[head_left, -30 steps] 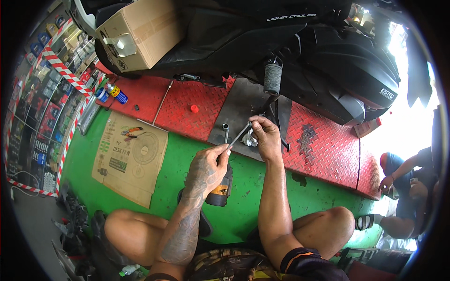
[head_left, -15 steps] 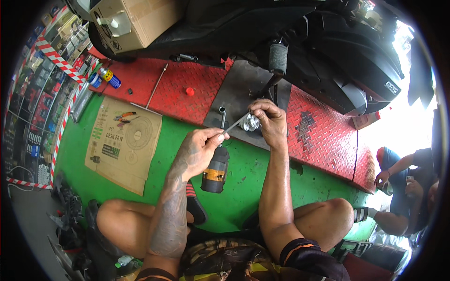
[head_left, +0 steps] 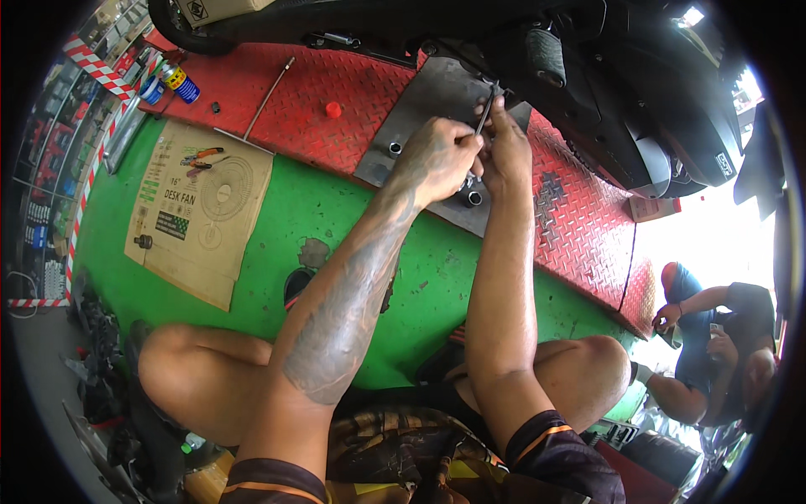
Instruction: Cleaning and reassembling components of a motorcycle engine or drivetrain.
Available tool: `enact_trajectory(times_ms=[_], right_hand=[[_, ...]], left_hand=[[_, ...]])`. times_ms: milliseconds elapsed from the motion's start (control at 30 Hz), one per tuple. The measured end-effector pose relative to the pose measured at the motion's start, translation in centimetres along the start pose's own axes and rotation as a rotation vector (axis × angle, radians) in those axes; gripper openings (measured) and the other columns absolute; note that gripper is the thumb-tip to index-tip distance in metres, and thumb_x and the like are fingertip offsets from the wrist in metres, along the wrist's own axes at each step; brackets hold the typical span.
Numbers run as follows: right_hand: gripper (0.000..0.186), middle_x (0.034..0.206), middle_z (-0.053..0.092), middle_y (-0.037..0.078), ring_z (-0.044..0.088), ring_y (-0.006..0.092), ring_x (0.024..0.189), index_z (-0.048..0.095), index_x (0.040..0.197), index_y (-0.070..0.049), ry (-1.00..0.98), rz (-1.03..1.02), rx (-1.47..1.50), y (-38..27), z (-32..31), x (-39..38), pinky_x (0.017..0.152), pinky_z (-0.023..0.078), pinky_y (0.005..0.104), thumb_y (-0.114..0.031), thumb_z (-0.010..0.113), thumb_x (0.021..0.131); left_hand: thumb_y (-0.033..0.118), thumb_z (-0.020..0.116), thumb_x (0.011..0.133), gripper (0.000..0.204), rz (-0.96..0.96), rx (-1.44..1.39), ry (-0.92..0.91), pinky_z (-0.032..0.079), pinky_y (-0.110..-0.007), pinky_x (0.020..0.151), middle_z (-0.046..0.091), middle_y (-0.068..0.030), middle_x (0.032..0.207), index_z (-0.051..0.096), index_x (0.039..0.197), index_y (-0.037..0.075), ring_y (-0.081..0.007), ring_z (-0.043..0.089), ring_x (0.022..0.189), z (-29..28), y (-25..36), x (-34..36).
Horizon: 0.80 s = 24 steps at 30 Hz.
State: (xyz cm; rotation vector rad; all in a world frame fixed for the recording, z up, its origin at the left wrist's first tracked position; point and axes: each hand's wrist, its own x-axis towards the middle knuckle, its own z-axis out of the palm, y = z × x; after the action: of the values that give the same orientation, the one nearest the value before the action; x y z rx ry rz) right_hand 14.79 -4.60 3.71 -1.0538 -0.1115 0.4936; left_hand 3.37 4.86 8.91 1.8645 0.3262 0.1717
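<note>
One thin metal rod (head_left: 484, 122) slanted at upper centre of the frame. Right hand (head_left: 509, 153), fingers curled, gripped it; left hand (head_left: 438, 161), pinched closed, held its lower end. Beneath lay dark mat (head_left: 405, 113) on red platform (head_left: 294, 105); black scooter (head_left: 672, 92), upper right.

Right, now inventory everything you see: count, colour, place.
Motorbike: 1, black, across the top
Box: 1, brown, top left
Platform: 1, red, below motorbike
Mat: 1, grey, on platform
Cans: 2, blue and yellow-blue, platform's left end
Rod: 1, grey, on platform
Cap: 1, red, left of mat
Cardboard sheet: 1, brown, on green floor
Pliers: count unclear, orange-handled, on sheet
Sockets: 2, silver, on mat
Shelves: several, mixed colours, left
Co-worker: 1, dark-clothed, right
Thin tool: 1, grey, over mat
Left hand: 1, bare, holding tool
Right hand: 1, bare, holding tool
</note>
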Motion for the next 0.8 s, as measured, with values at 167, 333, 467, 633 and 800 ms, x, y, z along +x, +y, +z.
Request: enact_trajectory(times_ms=[167, 333, 467, 633, 800], right_hand=[[0.03, 0.081, 0.063, 0.001, 0.048, 0.0076, 0.052, 0.069, 0.099, -0.003, 0.005, -0.029, 0.052, -1.0, 0.3, 2.4, 0.044, 0.033, 0.0218, -0.032, 0.062, 0.099], [0.027, 0.072, 0.06, -0.002, 0.047, 0.0077, 0.048, 0.064, 0.086, -0.008, 0.019, -0.001, 0.06, -1.4, 0.3, 3.5, 0.044, 0.031, 0.0219, -0.032, 0.065, 0.097], [0.025, 0.075, 0.061, -0.001, 0.053, 0.0082, 0.054, 0.062, 0.085, -0.01, -0.116, 0.168, 0.03, -1.8, -0.8, 3.6, 0.046, 0.035, 0.0222, -0.032, 0.069, 0.095], [0.022, 0.078, 0.061, 0.002, 0.06, 0.0118, 0.07, 0.066, 0.101, -0.005, -0.204, 0.292, 0.222, -2.1, -1.8, 3.8, 0.061, 0.052, 0.0269, -0.025, 0.07, 0.094], [0.029, 0.068, 0.052, -0.006, 0.039, 0.0044, 0.055, 0.066, 0.102, -0.009, -0.435, 0.263, 0.277, -2.3, -2.0, 3.6, 0.05, 0.03, 0.0201, -0.037, 0.06, 0.099]], left_hand=[[0.022, 0.058, 0.097, 0.027, -0.075, -0.097, -0.018, 0.041, -0.026, 0.054, 0.064, -0.0006, 0.068, 0.073, 0.088, 0.002, -0.0063, 0.05, 0.058, 0.2, 0.3, 3.0], [0.021, 0.059, 0.097, 0.026, -0.103, -0.124, -0.005, 0.041, -0.025, 0.056, 0.064, -0.001, 0.069, 0.072, 0.09, 0.0, -0.0072, 0.051, 0.06, 0.0, 0.5, 4.6], [0.023, 0.059, 0.097, 0.026, -0.168, -0.089, -0.085, 0.044, -0.026, 0.056, 0.07, -0.0043, 0.078, 0.073, 0.095, 0.001, -0.0086, 0.057, 0.063, -0.8, 1.3, 4.7], [0.032, 0.059, 0.099, 0.033, -0.329, -0.393, -0.351, 0.052, -0.025, 0.065, 0.075, -0.0078, 0.099, 0.066, 0.116, 0.005, -0.0126, 0.069, 0.081, -2.6, 2.3, 5.2], [0.031, 0.061, 0.099, 0.028, -0.312, -0.32, -0.341, 0.052, -0.024, 0.069, 0.074, -0.0045, 0.095, 0.069, 0.109, 0.006, -0.0103, 0.066, 0.078, -2.8, 2.5, 6.4]])
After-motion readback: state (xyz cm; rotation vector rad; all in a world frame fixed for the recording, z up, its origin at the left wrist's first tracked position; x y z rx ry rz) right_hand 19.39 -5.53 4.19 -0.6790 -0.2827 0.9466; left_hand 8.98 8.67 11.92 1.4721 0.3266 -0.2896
